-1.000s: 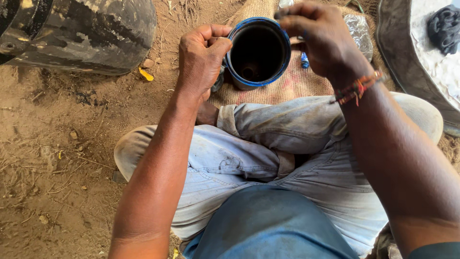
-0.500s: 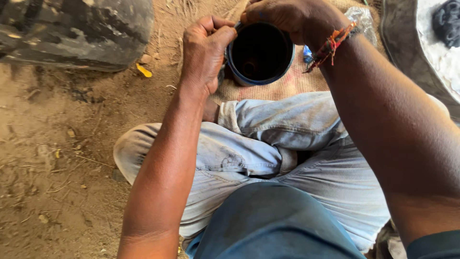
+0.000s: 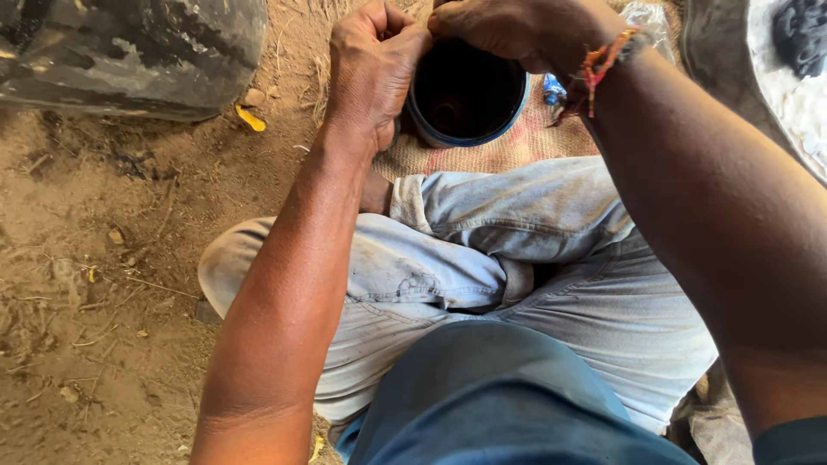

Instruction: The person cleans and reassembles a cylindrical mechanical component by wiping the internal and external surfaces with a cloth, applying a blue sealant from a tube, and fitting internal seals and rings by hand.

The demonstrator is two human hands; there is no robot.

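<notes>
Hands: left hand [image 3: 372, 73] and right hand [image 3: 508, 27] pinched together, gripping near rim of round blue container [image 3: 466, 96] below. Advisable: hold container steady on woven mat [image 3: 508, 151].

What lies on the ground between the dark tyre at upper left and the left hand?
In the head view, mostly bare dirt with one small yellow scrap between the tyre and the left hand.
</notes>
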